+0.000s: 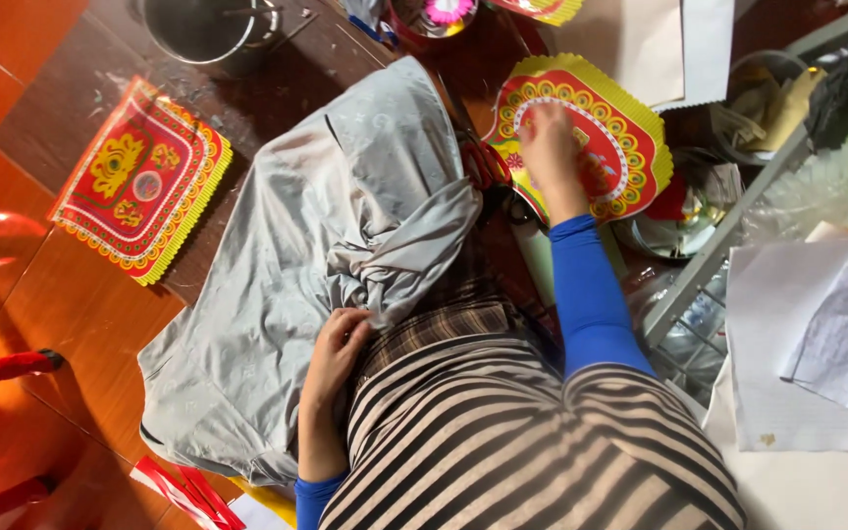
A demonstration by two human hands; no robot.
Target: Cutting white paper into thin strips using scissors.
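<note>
While my left hand (338, 344) lies loosely curled on the grey cloth (287, 294) across my lap, my right hand (550, 147) presses spread fingers on the red-and-yellow paper (630, 147).

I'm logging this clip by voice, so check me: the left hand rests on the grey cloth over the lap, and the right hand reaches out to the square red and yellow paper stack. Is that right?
Not quite. The right hand is on the round, fan-shaped red and yellow paper stack, not the square one, which lies untouched on the far side. The left hand does rest on the grey cloth. The head view shows this.
</note>
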